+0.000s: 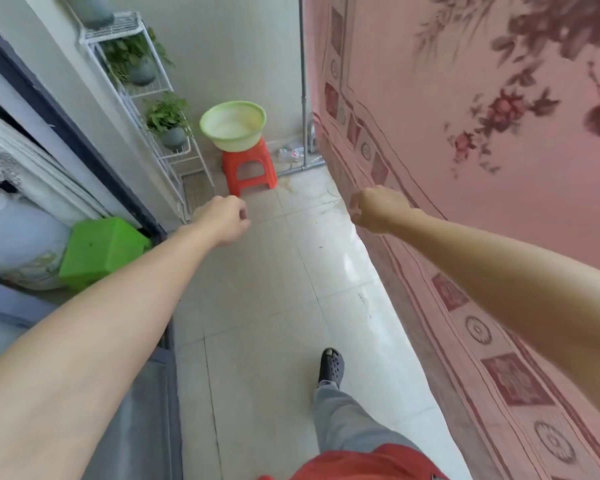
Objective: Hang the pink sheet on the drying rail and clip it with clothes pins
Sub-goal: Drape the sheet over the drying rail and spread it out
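The pink sheet (482, 188) with a dark floral print and a patterned border hangs as a tall curtain along the right side, reaching almost to the floor. The rail above it is out of view; only a grey upright pole (303, 81) of the rack shows at the sheet's far edge. My right hand (378, 209) is stretched forward, fingers curled shut, right beside the sheet's lower part. My left hand (224, 220) is also held out, fingers loosely closed, nothing visible in it. No clothes pins are visible.
A pale green basin (233, 124) sits on a red plastic stool (249, 166) at the far wall. A white wire shelf (142, 84) holds potted plants on the left. A green box (101, 249) lies by the dark door frame. My foot in a dark clog (330, 368) is on the tiled floor.
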Demonstrator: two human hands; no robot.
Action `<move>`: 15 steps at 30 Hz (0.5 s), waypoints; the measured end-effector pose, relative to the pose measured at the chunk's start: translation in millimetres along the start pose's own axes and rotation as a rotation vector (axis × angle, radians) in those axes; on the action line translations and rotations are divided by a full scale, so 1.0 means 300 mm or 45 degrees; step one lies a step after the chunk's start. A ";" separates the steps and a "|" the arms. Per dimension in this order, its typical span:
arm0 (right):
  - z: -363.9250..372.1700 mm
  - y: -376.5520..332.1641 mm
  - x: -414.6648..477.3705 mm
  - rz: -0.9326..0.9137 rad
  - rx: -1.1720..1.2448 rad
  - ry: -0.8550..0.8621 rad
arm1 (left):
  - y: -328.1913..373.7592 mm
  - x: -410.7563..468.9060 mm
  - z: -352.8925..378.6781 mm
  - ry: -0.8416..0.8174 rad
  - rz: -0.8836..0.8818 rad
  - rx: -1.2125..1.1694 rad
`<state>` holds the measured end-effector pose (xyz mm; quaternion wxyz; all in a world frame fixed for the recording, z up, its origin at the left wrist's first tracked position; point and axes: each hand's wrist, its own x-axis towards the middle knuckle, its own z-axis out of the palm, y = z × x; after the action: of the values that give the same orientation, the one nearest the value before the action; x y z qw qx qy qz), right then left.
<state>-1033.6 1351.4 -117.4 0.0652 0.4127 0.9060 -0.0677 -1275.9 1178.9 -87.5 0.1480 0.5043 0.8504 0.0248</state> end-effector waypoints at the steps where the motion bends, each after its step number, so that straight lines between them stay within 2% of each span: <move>1: -0.010 0.012 0.077 -0.003 0.002 -0.007 | 0.002 0.063 -0.016 0.008 -0.018 0.002; 7: -0.165 0.122 0.482 0.017 0.002 -0.061 | 0.086 0.402 -0.161 -0.046 -0.076 -0.036; 15: -0.241 0.124 0.866 -0.076 -0.033 -0.027 | 0.021 0.767 -0.225 -0.040 -0.081 0.016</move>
<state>-1178.9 1580.3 -94.2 0.0782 0.3840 0.9179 -0.0623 -1392.4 1388.2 -74.0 0.1587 0.4783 0.8637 0.0070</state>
